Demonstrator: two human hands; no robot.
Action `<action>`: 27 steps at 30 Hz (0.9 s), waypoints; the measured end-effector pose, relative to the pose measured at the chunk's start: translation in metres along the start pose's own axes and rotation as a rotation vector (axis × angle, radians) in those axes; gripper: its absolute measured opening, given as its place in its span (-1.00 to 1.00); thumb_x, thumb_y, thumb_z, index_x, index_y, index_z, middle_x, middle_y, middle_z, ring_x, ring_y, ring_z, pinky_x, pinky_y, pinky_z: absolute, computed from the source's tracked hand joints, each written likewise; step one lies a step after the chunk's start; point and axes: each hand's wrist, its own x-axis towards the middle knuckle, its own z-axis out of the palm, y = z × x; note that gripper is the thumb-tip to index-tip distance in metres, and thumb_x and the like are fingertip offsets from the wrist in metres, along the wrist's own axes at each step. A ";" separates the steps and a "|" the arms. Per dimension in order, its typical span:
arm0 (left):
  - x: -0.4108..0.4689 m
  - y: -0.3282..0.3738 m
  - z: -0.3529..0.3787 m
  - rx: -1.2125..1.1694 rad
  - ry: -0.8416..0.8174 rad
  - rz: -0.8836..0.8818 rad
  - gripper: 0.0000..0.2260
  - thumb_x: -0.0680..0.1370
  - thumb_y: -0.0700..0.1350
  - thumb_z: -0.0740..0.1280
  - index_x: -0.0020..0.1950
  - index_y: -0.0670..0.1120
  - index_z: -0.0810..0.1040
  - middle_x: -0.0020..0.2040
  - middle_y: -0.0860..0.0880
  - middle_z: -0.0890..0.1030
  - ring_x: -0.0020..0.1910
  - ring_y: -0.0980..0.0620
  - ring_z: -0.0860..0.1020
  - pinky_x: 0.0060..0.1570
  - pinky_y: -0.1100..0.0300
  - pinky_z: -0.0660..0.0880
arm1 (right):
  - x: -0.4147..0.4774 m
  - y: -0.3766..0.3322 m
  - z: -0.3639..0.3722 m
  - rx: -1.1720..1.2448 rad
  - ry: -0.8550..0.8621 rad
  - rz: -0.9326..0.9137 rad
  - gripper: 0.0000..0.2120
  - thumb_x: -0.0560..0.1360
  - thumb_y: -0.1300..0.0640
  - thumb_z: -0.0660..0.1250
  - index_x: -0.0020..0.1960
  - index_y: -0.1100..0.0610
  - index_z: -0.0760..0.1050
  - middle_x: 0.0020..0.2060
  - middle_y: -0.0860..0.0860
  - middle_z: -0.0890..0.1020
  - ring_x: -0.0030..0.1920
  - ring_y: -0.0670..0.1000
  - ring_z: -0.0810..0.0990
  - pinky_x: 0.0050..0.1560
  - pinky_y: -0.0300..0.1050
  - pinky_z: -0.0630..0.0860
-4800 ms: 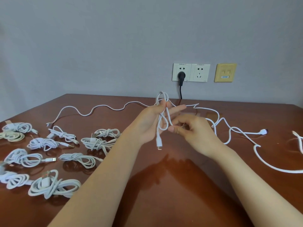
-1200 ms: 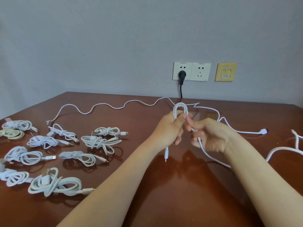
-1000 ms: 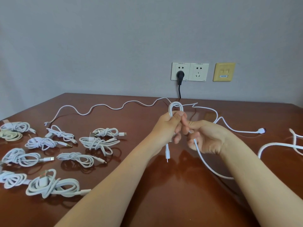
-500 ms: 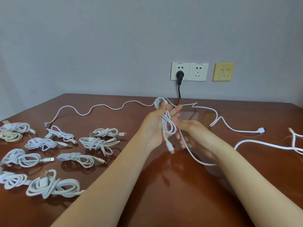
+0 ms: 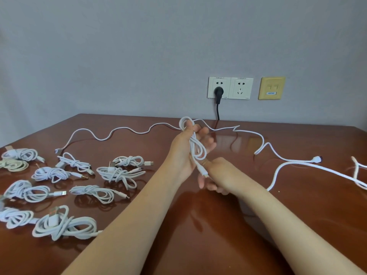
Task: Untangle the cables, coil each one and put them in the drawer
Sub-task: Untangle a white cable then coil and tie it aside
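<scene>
The left hand is raised above the counter, palm turned inward. Its grip is closed on a white cable: the thumb clamps several long loops against the palm while the fingers stand loosely behind them. One loop pokes out above the grip, and the others hang below it. The cable's connector dangles at the bottom of the loops, just touching the right hand.

That hand sits directly below the left grip, with its fingers curled into a closed grip. The strand inside is hidden by the fist. The rest of the same cable reappears past the right forearm and trails over the counter, away to the right of the grip.

A thinner loose cable snakes across the counter beyond both hands. Well left of the grip lie the coiled cables, about ten knotted white bundles set apart from one another. On the wall beyond the grip there is a double socket with a black plug in it. A yellow wall plate is just to its right.
</scene>
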 end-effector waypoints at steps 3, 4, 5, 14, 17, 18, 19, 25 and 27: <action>0.003 -0.003 0.000 0.171 0.080 0.050 -0.70 0.65 0.02 0.06 -0.24 -0.07 0.30 -0.52 0.08 0.50 -0.68 0.11 0.36 -0.60 0.39 0.32 | -0.008 -0.004 0.008 -0.435 0.151 -0.181 -0.80 0.55 0.08 0.16 -0.12 0.14 0.50 -0.12 0.13 0.59 -0.02 0.19 0.54 -0.05 -0.09 0.42; 0.004 -0.003 -0.001 0.215 0.100 0.064 -0.71 0.64 0.02 0.06 -0.22 -0.08 0.30 -0.53 0.08 0.50 -0.69 0.11 0.34 -0.62 0.40 0.28 | -0.010 -0.006 0.011 -0.490 0.161 -0.215 -0.84 0.54 0.11 0.16 -0.08 0.14 0.48 -0.07 0.14 0.57 0.03 0.21 0.52 -0.08 -0.09 0.37; 0.005 -0.002 -0.002 0.250 0.118 0.075 -0.71 0.64 0.03 0.06 -0.21 -0.08 0.30 -0.54 0.08 0.49 -0.71 0.11 0.32 -0.63 0.42 0.25 | -0.012 -0.008 0.012 -0.551 0.155 -0.252 -0.88 0.53 0.13 0.15 -0.12 0.13 0.42 -0.09 0.14 0.54 0.03 0.22 0.51 -0.13 -0.11 0.31; 0.009 0.009 -0.012 0.387 0.188 0.122 -0.73 0.65 0.00 0.07 -0.18 -0.10 0.31 -0.58 0.08 0.40 -0.71 0.14 0.21 -0.65 0.44 0.13 | -0.019 -0.011 -0.010 -0.651 0.256 -0.478 -0.84 0.58 0.01 0.12 -0.15 -0.02 0.37 -0.24 -0.01 0.49 0.00 0.13 0.49 -0.18 -0.11 0.25; 0.009 0.010 -0.013 0.506 0.226 0.107 -0.74 0.65 -0.01 0.07 -0.15 -0.12 0.33 -0.63 0.07 0.39 -0.72 0.12 0.27 -0.66 0.43 0.19 | -0.017 -0.008 -0.018 -0.588 0.292 -0.461 -0.82 0.55 -0.07 0.20 -0.20 -0.05 0.41 -0.39 -0.09 0.44 -0.15 0.04 0.45 -0.19 -0.12 0.30; 0.008 0.010 -0.013 0.551 0.226 0.096 -0.75 0.65 -0.01 0.07 -0.14 -0.13 0.34 -0.64 0.07 0.41 -0.72 0.11 0.32 -0.66 0.42 0.22 | -0.017 -0.007 -0.021 -0.562 0.318 -0.452 -0.80 0.52 -0.11 0.25 -0.22 -0.05 0.44 -0.41 -0.11 0.44 -0.20 0.00 0.43 -0.20 -0.14 0.29; 0.008 0.010 -0.013 0.587 0.216 0.080 -0.74 0.65 0.00 0.08 -0.13 -0.13 0.35 -0.63 0.05 0.44 -0.71 0.10 0.38 -0.66 0.40 0.27 | -0.017 -0.006 -0.023 -0.532 0.351 -0.444 -0.78 0.47 -0.15 0.30 -0.23 -0.03 0.47 -0.42 -0.13 0.46 -0.22 -0.04 0.43 -0.21 -0.15 0.29; 0.000 0.008 -0.011 0.676 0.039 -0.070 -0.75 0.64 -0.01 0.08 0.03 -0.19 0.35 -0.49 -0.06 0.60 -0.56 0.07 0.57 -0.58 0.31 0.46 | -0.016 -0.001 -0.033 -0.444 0.511 -0.432 -0.68 0.24 -0.17 0.49 -0.33 0.03 0.46 -0.44 -0.09 0.50 -0.32 -0.08 0.42 -0.33 -0.28 0.26; -0.003 0.008 -0.009 0.709 -0.006 -0.109 -0.73 0.64 0.01 0.09 0.04 -0.21 0.34 -0.49 -0.07 0.60 -0.56 0.07 0.57 -0.55 0.29 0.49 | -0.016 0.000 -0.036 -0.417 0.547 -0.423 -0.67 0.19 -0.13 0.52 -0.33 0.02 0.43 -0.49 -0.10 0.43 -0.36 -0.08 0.39 -0.37 -0.27 0.25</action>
